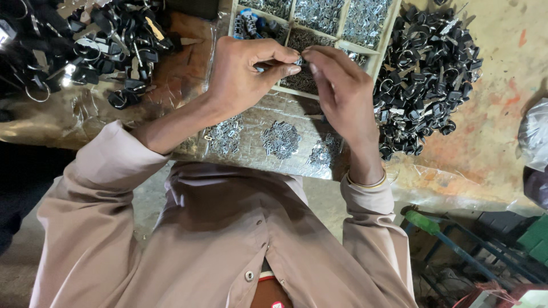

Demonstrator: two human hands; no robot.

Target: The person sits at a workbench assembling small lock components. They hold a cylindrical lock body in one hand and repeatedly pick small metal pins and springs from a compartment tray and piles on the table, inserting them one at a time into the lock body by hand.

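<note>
My left hand (pixel 245 71) and my right hand (pixel 339 91) meet over the workbench, fingertips pinched together on a small metal part (pixel 298 60). The part is tiny and mostly hidden by my fingers. Just beyond my hands stands a wooden compartment tray (pixel 374 51) filled with small metal pieces. Below my hands, three little heaps of silvery metal clips (pixel 279 138) lie on a shiny sheet (pixel 251 114).
A large pile of black plastic parts with rings (pixel 425 77) lies to the right of the tray. Another heap of black parts with wire rings (pixel 97 45) covers the left of the bench. A green-handled tool (pixel 425 222) and metal frame sit low right.
</note>
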